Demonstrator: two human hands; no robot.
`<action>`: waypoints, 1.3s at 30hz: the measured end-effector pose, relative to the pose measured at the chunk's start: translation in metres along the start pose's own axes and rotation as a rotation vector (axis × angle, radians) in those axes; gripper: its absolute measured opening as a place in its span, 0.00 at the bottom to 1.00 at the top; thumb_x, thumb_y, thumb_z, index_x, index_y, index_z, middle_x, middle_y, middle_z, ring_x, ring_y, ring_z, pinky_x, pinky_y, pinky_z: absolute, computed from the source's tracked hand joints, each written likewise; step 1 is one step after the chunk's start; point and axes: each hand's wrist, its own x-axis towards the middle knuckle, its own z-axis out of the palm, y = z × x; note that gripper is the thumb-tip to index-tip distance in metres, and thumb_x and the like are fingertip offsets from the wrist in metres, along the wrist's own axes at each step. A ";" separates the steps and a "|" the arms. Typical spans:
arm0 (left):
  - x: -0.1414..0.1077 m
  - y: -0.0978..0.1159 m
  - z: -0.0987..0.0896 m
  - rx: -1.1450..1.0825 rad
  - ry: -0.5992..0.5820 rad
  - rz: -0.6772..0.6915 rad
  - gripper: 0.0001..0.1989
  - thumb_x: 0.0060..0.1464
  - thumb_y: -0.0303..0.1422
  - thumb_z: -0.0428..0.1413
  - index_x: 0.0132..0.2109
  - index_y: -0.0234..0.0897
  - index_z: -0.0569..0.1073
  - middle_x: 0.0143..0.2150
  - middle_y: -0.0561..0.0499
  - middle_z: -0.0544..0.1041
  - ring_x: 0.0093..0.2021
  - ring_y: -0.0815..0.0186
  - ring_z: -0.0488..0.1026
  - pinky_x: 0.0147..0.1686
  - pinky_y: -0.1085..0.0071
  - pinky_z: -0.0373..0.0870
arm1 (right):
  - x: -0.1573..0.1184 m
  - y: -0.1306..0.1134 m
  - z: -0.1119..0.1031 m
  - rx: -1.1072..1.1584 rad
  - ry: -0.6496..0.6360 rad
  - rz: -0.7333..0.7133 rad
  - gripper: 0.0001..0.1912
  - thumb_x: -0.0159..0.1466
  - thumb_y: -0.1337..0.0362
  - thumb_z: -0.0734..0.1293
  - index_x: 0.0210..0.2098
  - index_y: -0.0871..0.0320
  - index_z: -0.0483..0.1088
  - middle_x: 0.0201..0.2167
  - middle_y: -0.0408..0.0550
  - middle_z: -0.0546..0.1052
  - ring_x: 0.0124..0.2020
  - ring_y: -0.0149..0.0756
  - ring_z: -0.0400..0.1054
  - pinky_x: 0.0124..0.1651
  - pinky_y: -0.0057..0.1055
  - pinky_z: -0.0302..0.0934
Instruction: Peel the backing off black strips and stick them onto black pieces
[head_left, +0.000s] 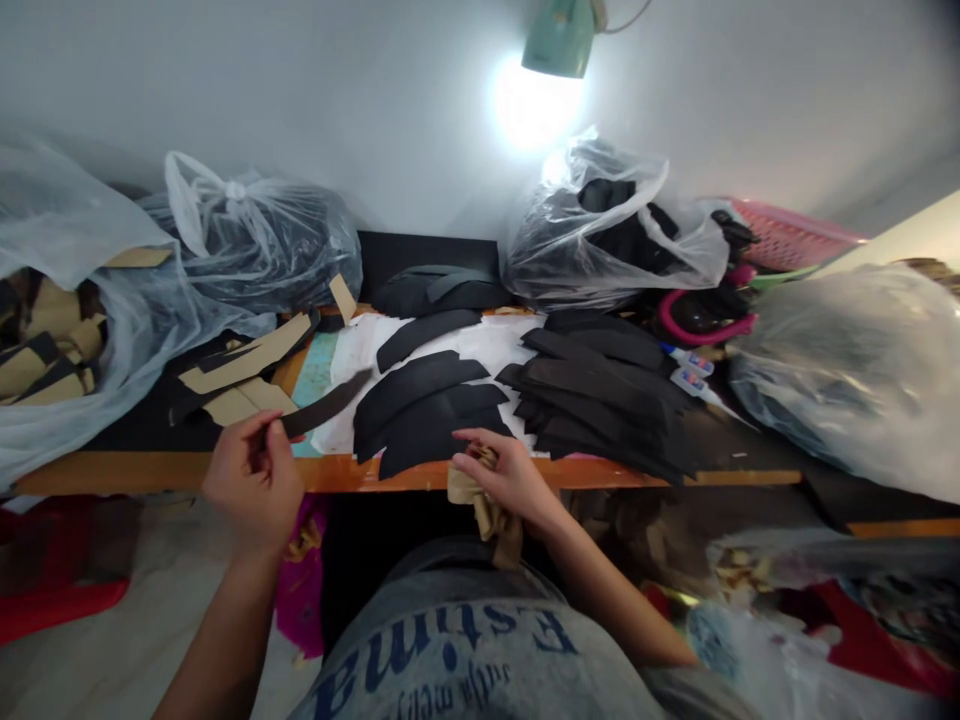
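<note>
Between thumb and fingers, my left hand [259,480] pinches one end of a dark curved strip [330,402], whose other end reaches over the white paper [352,345]. My right hand [506,475] is closed on a crumpled bunch of tan paper strips [487,510] at the table's front edge. Just beyond that hand lie overlapping black curved pieces [431,410]. A larger pile of similar black pieces [607,400] spreads to the right. One single black piece [424,335] rests farther back on the paper.
Tan and black offcuts [251,370] lie left. Clear plastic bags [262,240] stand along the back and sides, one bag [615,230] holding black pieces. Small glue bottles [690,370] and a pink basket [795,235] are right. A lamp [559,40] shines above the wooden table edge [135,472].
</note>
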 end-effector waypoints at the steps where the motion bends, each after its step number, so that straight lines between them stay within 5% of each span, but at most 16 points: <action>1: -0.003 0.008 -0.003 -0.064 0.025 -0.053 0.15 0.63 0.37 0.56 0.52 0.33 0.76 0.45 0.45 0.79 0.37 0.66 0.77 0.40 0.68 0.75 | 0.003 0.001 0.001 0.054 0.000 0.017 0.24 0.64 0.53 0.71 0.56 0.59 0.75 0.33 0.45 0.78 0.33 0.34 0.71 0.38 0.29 0.63; 5: -0.014 0.022 -0.010 -0.194 0.014 -0.209 0.17 0.60 0.41 0.59 0.47 0.32 0.78 0.41 0.46 0.79 0.37 0.67 0.77 0.39 0.70 0.76 | 0.013 0.001 0.003 0.242 -0.048 0.038 0.33 0.61 0.53 0.74 0.62 0.58 0.70 0.38 0.45 0.79 0.37 0.34 0.72 0.43 0.30 0.65; 10: -0.023 0.000 -0.008 -0.238 -0.072 -0.338 0.17 0.60 0.43 0.59 0.49 0.35 0.78 0.42 0.46 0.80 0.36 0.66 0.77 0.38 0.68 0.77 | 0.017 0.005 0.003 0.388 -0.114 0.097 0.14 0.63 0.53 0.72 0.38 0.58 0.75 0.30 0.45 0.79 0.32 0.32 0.71 0.38 0.28 0.64; 12: -0.024 -0.007 -0.007 -0.131 -0.123 -0.229 0.18 0.59 0.41 0.60 0.52 0.35 0.78 0.47 0.42 0.79 0.43 0.61 0.78 0.46 0.62 0.77 | 0.015 0.007 0.001 0.463 -0.209 0.133 0.15 0.62 0.53 0.73 0.32 0.59 0.73 0.27 0.44 0.79 0.27 0.29 0.68 0.32 0.26 0.61; 16: -0.023 0.013 -0.003 0.142 -0.195 0.303 0.21 0.56 0.31 0.63 0.58 0.40 0.77 0.63 0.36 0.69 0.61 0.49 0.70 0.61 0.49 0.68 | 0.009 0.005 -0.004 0.541 -0.354 0.183 0.19 0.59 0.51 0.76 0.28 0.59 0.70 0.24 0.44 0.79 0.18 0.22 0.55 0.21 0.22 0.47; 19: -0.026 0.048 0.008 -0.093 -0.481 0.608 0.26 0.59 0.22 0.57 0.62 0.48 0.74 0.57 0.43 0.75 0.57 0.58 0.74 0.58 0.58 0.71 | 0.005 0.000 -0.004 0.634 -0.474 0.218 0.20 0.57 0.51 0.77 0.26 0.59 0.68 0.23 0.44 0.80 0.15 0.21 0.50 0.18 0.23 0.42; 21: -0.029 0.068 0.017 -0.343 -0.697 0.666 0.27 0.61 0.20 0.53 0.63 0.48 0.72 0.54 0.46 0.77 0.53 0.64 0.75 0.52 0.67 0.74 | 0.000 -0.003 -0.003 0.700 -0.519 0.233 0.20 0.56 0.51 0.78 0.27 0.59 0.69 0.21 0.42 0.78 0.14 0.21 0.51 0.17 0.22 0.42; 24: -0.037 0.084 0.028 -0.588 -0.817 0.603 0.21 0.63 0.21 0.53 0.58 0.45 0.76 0.51 0.46 0.78 0.50 0.67 0.77 0.46 0.71 0.76 | -0.008 -0.003 0.002 0.771 -0.491 0.242 0.21 0.52 0.51 0.80 0.26 0.60 0.70 0.15 0.38 0.73 0.13 0.21 0.54 0.17 0.21 0.44; 28: -0.052 0.082 0.030 -0.684 -0.782 0.419 0.16 0.60 0.23 0.58 0.50 0.47 0.79 0.45 0.50 0.80 0.43 0.68 0.80 0.41 0.71 0.77 | -0.015 0.002 0.011 0.845 -0.358 0.283 0.28 0.44 0.47 0.82 0.21 0.58 0.65 0.12 0.36 0.68 0.12 0.22 0.55 0.17 0.21 0.47; 31: -0.059 0.069 0.033 -0.700 -0.598 0.129 0.11 0.59 0.25 0.59 0.44 0.46 0.81 0.46 0.50 0.80 0.45 0.64 0.80 0.45 0.66 0.78 | -0.015 0.008 0.009 0.951 -0.119 0.350 0.29 0.47 0.40 0.79 0.26 0.56 0.67 0.14 0.37 0.70 0.13 0.26 0.59 0.18 0.23 0.55; 35: -0.049 0.033 0.041 -0.803 -0.175 -0.336 0.04 0.54 0.31 0.63 0.38 0.41 0.76 0.52 0.50 0.78 0.50 0.61 0.79 0.55 0.57 0.75 | -0.015 0.020 -0.011 1.034 0.210 0.422 0.29 0.52 0.36 0.75 0.36 0.55 0.70 0.28 0.45 0.77 0.24 0.35 0.71 0.28 0.30 0.69; 37: -0.035 0.008 0.041 -0.836 -0.053 -0.454 0.07 0.54 0.33 0.62 0.40 0.42 0.72 0.46 0.54 0.78 0.48 0.64 0.79 0.56 0.57 0.75 | -0.017 0.030 -0.023 1.010 0.315 0.355 0.28 0.55 0.36 0.73 0.30 0.53 0.63 0.24 0.41 0.72 0.22 0.32 0.66 0.28 0.31 0.68; 39: -0.019 -0.017 0.036 -0.650 -0.094 -0.396 0.09 0.60 0.38 0.54 0.48 0.47 0.69 0.41 0.56 0.77 0.42 0.66 0.78 0.50 0.60 0.77 | -0.021 0.039 -0.032 0.920 0.341 0.270 0.28 0.60 0.38 0.70 0.27 0.51 0.56 0.17 0.34 0.58 0.16 0.28 0.53 0.22 0.27 0.61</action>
